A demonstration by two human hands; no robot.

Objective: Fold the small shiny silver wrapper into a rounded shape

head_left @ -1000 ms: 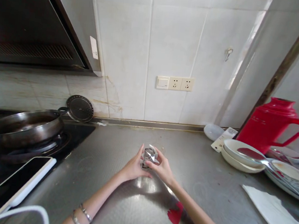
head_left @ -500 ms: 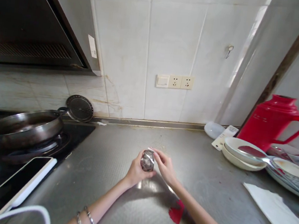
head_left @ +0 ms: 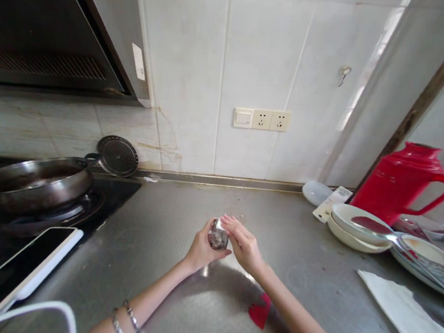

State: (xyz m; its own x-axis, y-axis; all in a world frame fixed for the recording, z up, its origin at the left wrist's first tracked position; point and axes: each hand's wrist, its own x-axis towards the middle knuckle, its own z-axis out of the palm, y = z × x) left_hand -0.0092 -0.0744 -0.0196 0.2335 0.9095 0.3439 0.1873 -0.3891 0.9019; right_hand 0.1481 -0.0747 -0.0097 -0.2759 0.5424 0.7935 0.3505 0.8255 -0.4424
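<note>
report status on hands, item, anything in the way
Left hand gripping small round item; right hand at its top. Red scrap near right forearm, seemingly clear.

A wide, dull steel pan [head_left: 53, 190] stands on a black glass hob [head_left: 125, 190], under a dark metal range hood [head_left: 41, 23]. A black round disc [head_left: 117, 156] leans against the pale tiled wall [head_left: 262, 59], which carries a cream rectangular switch-and-socket panel [head_left: 261, 119]. On the right, stacked white shallow bowls [head_left: 352, 241] sit before a red, loop-handled flask [head_left: 399, 181].
</note>
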